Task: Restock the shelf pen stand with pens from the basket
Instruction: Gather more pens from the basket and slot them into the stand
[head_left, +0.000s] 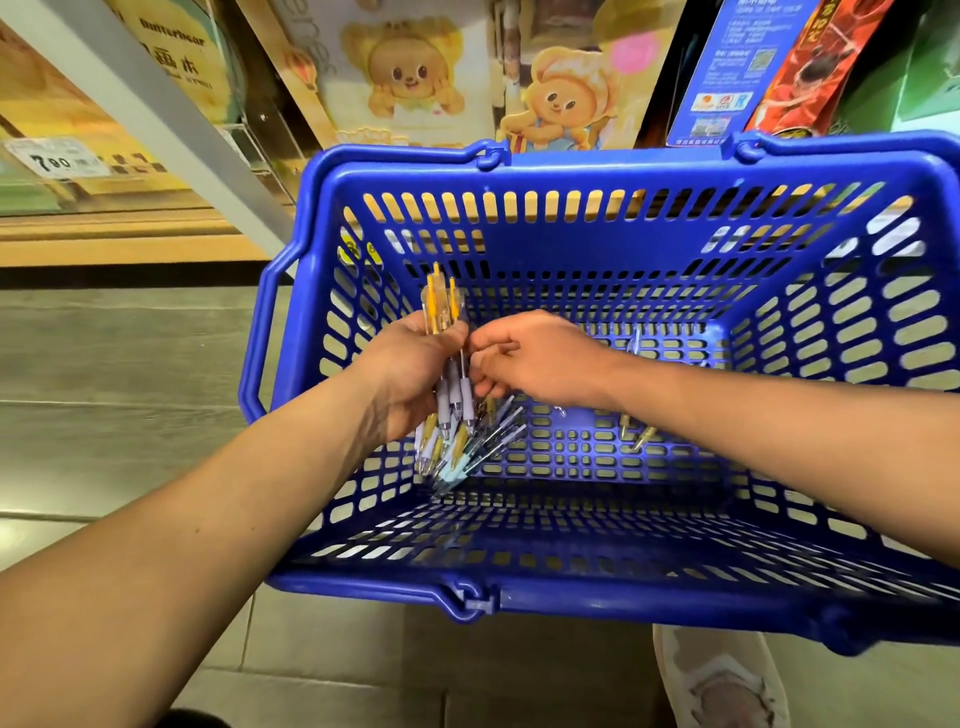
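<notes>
A blue slotted plastic basket (597, 249) stands on the floor below me. Inside it, my left hand (405, 374) grips a bundle of pens (447, 395), yellow caps pointing up and white grips pointing down. My right hand (535, 358) reaches in from the right, fingertips pinched on the same bundle at its middle. More pens with blue-green grips (488, 447) lie on the basket floor just under the bundle. A couple of loose gold-tipped pens (636, 434) lie further right, partly hidden by my right forearm. No pen stand shows in this view.
A shelf post (171, 119) slants down at the upper left, with a price tag (54, 158) on a shelf edge. Cartoon-bear packages (410, 73) and blue and red boxes (727, 67) stand behind the basket. A shoe (722, 680) rests on the tiled floor.
</notes>
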